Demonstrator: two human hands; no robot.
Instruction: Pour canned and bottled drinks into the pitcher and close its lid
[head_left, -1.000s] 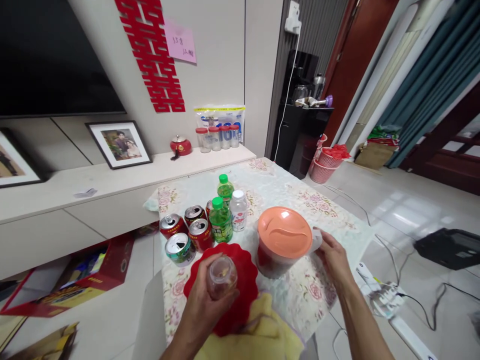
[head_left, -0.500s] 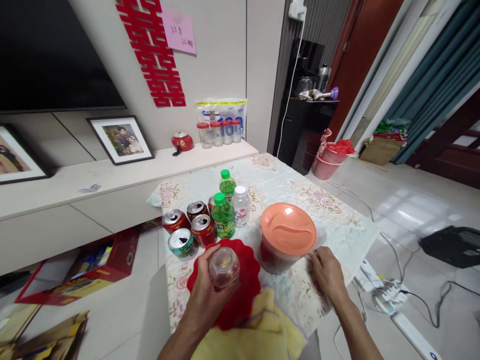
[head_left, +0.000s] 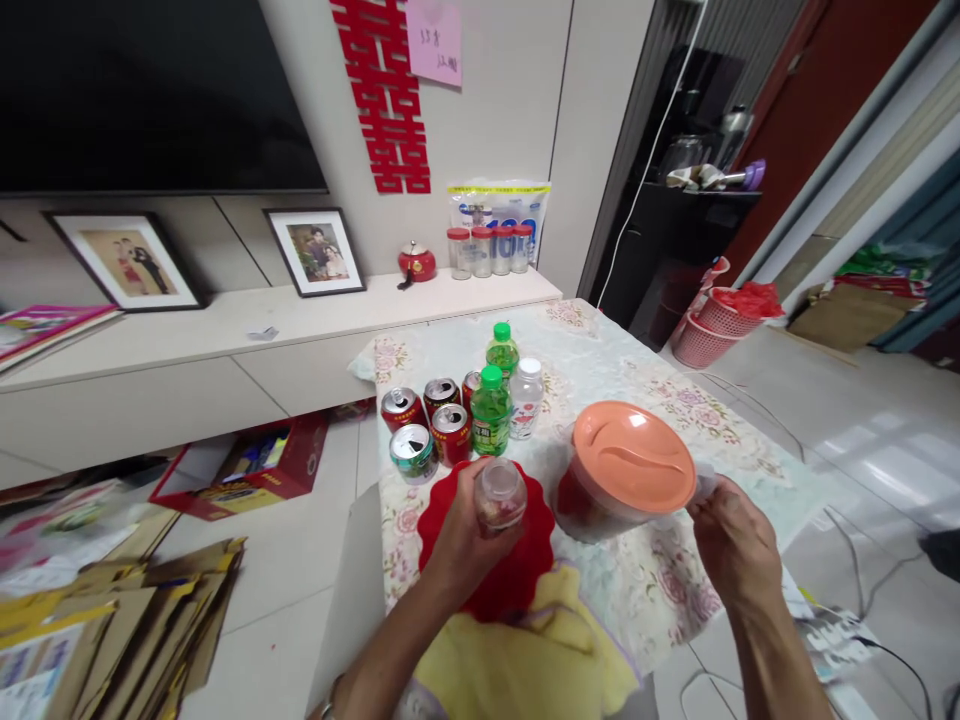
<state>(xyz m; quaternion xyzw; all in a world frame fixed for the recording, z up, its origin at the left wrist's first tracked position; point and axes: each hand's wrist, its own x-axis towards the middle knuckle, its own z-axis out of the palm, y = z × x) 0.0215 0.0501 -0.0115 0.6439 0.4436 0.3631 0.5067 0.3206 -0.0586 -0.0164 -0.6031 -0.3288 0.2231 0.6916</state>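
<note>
My left hand [head_left: 472, 535] is closed around a clear jar [head_left: 501, 492] with an open mouth and something reddish and pale inside. The jar is above a red scalloped plate [head_left: 491, 590]. On the right, a see-through pitcher [head_left: 589, 505] with an orange lid [head_left: 634, 455] has dark red contents. My right hand [head_left: 735, 545] has its fingers curled on the pitcher's clear handle [head_left: 703, 485]. Behind the plate stand several drink cans [head_left: 451, 436], two green bottles [head_left: 491, 412] and a clear bottle with a white cap [head_left: 526, 400]. A yellow cloth [head_left: 525, 660] lies in front of the plate.
The table has a floral cloth [head_left: 660, 375]. A white cabinet [head_left: 300, 330] behind it bears framed photos, a red pot [head_left: 416, 262] and several red-lidded jars [head_left: 491, 250]. Flattened cardboard [head_left: 157, 610] and a red box [head_left: 255, 470] are on the floor at left; cables and power strips at right.
The view has turned left, so everything sits further right. My right hand has risen to the pitcher's handle and now grips it. My left hand still holds the jar above the plate.
</note>
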